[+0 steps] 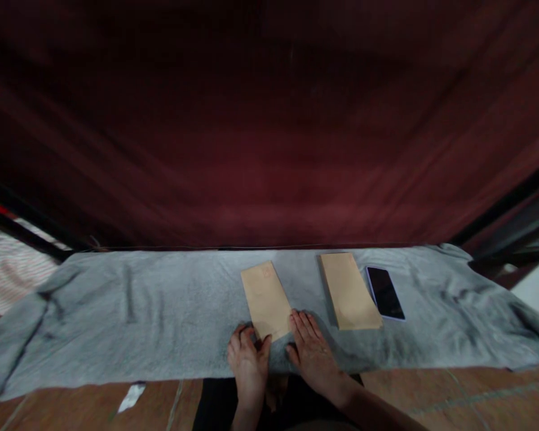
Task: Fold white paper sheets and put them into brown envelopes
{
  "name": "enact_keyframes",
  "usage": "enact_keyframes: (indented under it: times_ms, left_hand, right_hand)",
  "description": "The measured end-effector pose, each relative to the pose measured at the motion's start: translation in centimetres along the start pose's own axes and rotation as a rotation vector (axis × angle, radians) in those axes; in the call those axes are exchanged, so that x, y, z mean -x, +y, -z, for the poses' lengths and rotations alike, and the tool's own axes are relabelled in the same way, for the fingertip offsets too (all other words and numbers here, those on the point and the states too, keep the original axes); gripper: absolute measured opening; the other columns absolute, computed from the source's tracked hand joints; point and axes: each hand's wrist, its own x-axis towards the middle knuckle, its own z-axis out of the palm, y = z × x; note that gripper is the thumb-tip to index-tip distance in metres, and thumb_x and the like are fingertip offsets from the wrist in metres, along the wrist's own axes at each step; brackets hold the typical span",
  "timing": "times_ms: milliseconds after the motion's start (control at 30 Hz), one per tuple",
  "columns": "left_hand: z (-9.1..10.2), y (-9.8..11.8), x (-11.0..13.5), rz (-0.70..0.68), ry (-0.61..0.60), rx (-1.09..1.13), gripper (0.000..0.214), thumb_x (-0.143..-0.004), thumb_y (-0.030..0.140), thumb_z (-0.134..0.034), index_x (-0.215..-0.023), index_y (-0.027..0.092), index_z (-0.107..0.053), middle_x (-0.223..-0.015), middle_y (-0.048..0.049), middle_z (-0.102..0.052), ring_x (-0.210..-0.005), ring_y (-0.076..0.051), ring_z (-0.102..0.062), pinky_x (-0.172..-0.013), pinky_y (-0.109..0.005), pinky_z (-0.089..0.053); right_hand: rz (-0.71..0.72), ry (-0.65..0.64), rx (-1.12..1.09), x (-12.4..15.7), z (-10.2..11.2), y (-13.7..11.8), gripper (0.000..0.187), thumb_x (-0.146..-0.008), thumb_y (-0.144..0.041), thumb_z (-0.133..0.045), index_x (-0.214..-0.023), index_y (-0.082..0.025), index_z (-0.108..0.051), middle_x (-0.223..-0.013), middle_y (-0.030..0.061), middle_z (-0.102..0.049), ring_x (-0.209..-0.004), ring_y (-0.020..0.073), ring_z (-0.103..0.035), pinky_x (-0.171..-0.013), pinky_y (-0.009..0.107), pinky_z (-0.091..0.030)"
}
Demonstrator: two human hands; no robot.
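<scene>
A brown paper envelope (267, 296) with a small reddish mark near its far end lies tilted on the grey cloth. At its near left corner is my left hand (248, 359), fingers curled and thumb on the near edge, gripping that corner. My right hand (313, 350) lies flat with its fingers stretched out, the fingertips touching the envelope's right edge near the other corner. To the right of it rests a stack of similar brown envelopes (348, 290).
A dark-screened phone (385, 293) lies just right of the stack. The grey cloth (161, 311) covers a long narrow surface, with a dark red curtain-like sheet (269, 179) behind it. A white scrap (132, 397) is on the brown tiled floor (431, 395).
</scene>
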Motion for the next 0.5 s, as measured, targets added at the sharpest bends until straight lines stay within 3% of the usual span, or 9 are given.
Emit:
enact_keyframes:
  times_ms: [167,233,333,400,500]
  left_hand:
    - [0.7,1.3,-1.9,0.134,-0.049,0.287,0.036,-0.075,0.058,-0.065,-0.068,0.022,-0.059,-0.081,-0.0084,-0.065,-0.082,-0.029,-0.063,-0.079,-0.047,-0.051]
    - [1.6,3.2,-2.7,0.172,-0.138,0.489,0.043,-0.075,0.064,-0.063,-0.064,0.023,-0.056,-0.065,-0.0017,-0.059,-0.065,-0.023,-0.06,-0.068,-0.039,-0.051]
    - [3.4,6.9,-3.7,0.136,-0.196,0.719,0.045,-0.078,0.064,-0.065,-0.064,0.023,-0.053,-0.059,0.0028,-0.054,-0.056,-0.016,-0.055,-0.058,-0.03,-0.048]
    - [4.5,9.0,-4.3,0.028,-0.214,0.784,0.038,-0.085,0.057,-0.062,-0.075,0.021,-0.06,-0.069,0.0,-0.062,-0.067,-0.017,-0.061,-0.066,-0.029,-0.053]
    - [4.7,10.1,-4.7,-0.139,-0.245,0.747,0.033,-0.098,0.046,-0.049,-0.112,0.021,-0.066,-0.112,-0.0086,-0.071,-0.106,-0.021,-0.066,-0.094,-0.036,-0.054]
  right_hand:
    - [-0.078,0.017,-0.061,-1.7,0.0,-1.9,0.069,-0.096,-0.031,-0.054,-0.159,-0.014,-0.029,-0.157,0.0133,-0.042,-0.139,0.0323,-0.046,-0.111,0.049,-0.043]
    - [-0.099,-0.002,-0.121,-3.0,0.8,-2.2,0.063,-0.096,-0.023,-0.051,-0.156,-0.018,-0.035,-0.154,0.0121,-0.047,-0.133,0.0309,-0.052,-0.107,0.046,-0.047]
    - [-0.18,-0.018,-0.321,-5.1,2.4,-2.1,0.051,-0.097,-0.015,-0.043,-0.146,-0.022,-0.051,-0.137,0.0121,-0.062,-0.118,0.0261,-0.063,-0.099,0.038,-0.053]
    - [-0.284,0.005,-0.619,-6.2,3.3,-1.9,0.041,-0.099,-0.022,-0.041,-0.135,-0.024,-0.061,-0.123,0.0114,-0.068,-0.105,0.0241,-0.069,-0.091,0.035,-0.056]
    - [-0.551,0.041,-1.255,-7.0,3.6,-1.8,0.033,-0.096,-0.043,-0.051,-0.11,-0.021,-0.072,-0.097,0.0101,-0.073,-0.087,0.0253,-0.071,-0.078,0.037,-0.058]
